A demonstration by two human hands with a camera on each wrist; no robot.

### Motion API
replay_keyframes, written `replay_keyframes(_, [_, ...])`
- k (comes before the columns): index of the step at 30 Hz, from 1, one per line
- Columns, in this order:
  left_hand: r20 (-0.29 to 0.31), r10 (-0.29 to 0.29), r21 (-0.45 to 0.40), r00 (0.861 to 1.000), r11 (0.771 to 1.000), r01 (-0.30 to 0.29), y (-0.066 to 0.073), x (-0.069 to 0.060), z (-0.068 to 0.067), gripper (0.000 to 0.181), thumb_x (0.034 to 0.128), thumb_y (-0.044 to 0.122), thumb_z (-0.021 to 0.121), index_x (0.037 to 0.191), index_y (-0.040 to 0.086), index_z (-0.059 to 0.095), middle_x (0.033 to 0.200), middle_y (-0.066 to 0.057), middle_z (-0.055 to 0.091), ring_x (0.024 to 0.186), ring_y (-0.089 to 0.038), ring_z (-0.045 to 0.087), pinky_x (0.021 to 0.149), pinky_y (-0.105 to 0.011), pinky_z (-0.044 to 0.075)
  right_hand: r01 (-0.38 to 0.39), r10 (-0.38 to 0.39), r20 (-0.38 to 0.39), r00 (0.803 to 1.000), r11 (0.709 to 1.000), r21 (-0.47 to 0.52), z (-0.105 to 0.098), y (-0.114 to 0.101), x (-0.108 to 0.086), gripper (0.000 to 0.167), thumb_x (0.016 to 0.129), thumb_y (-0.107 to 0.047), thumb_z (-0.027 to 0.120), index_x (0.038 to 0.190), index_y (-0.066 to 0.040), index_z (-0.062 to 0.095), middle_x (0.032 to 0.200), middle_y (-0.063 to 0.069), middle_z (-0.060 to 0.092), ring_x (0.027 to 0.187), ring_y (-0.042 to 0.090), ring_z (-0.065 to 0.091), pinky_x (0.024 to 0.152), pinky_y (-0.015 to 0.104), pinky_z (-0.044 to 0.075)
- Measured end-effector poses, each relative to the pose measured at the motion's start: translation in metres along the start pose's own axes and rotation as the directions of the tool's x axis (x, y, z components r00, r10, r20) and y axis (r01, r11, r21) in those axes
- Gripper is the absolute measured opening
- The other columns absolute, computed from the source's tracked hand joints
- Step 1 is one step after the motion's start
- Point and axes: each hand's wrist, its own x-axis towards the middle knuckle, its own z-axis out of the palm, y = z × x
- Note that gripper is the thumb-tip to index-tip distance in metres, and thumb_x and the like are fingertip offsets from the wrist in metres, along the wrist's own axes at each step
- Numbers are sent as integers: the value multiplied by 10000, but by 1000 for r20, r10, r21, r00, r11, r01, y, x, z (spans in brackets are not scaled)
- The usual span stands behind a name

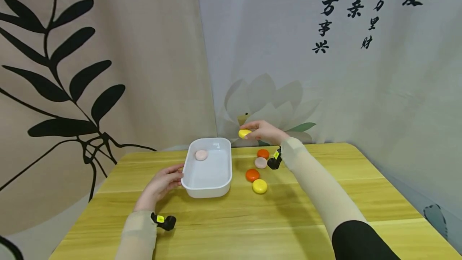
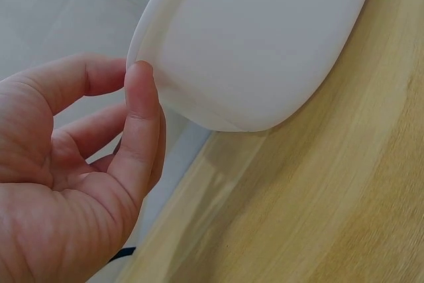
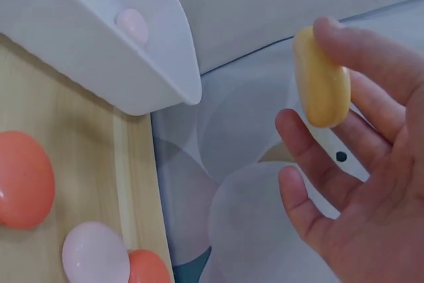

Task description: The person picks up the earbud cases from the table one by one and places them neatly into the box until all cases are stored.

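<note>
A smooth yellow disc with rounded edges (image 3: 321, 81) is held by my right hand (image 1: 265, 131) between thumb and fingers, above the table's back edge and to the right of the tray. In the right wrist view, two other fingers of this hand stand apart from the disc. My left hand (image 1: 164, 183) pinches the left rim of a white rectangular tray (image 1: 207, 192) with its fingertips, as the left wrist view shows. One pale pink disc (image 1: 201, 155) lies inside the tray, towards its far left.
Right of the tray on the wooden table (image 1: 216, 228) lie a yellow disc (image 1: 260, 186), an orange disc (image 1: 252, 175), a pale pink disc (image 1: 261, 163) and another orange disc (image 1: 263, 153). A printed curtain (image 1: 166, 71) hangs behind the table's back edge.
</note>
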Motion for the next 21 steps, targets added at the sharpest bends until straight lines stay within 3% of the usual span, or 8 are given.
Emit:
replay_keyframes(7, [-3,-6,11,1000,1000,6,2,-1,-1,575,951,62,592,1462,-52,354,1047,-89,600,782,-137,610,759,-257,551,19,-19,0,1000,1000,12,3,-9,4,474,896,-165,690,1354,-127,573,1351,25,541,1055,232,530,803,330,448])
replay_keyframes(14, [-12,-12,7,1000,1000,12,4,-1,1,576,951,58,592,1465,-44,353,1068,-108,588,784,-145,606,763,-262,552,9,-9,-1,1000,1000,22,5,-12,9,482,893,-183,700,1355,-134,572,1412,32,488,1160,226,535,1003,456,410])
replay_keyframes(21, [-14,-9,10,1000,1000,9,3,-2,2,571,949,49,589,1463,-45,358,1050,-103,589,782,-146,607,775,-278,554,-6,5,9,1000,998,68,7,-11,14,527,887,-161,702,1380,-74,538,1398,60,501,1134,302,565,1006,475,397])
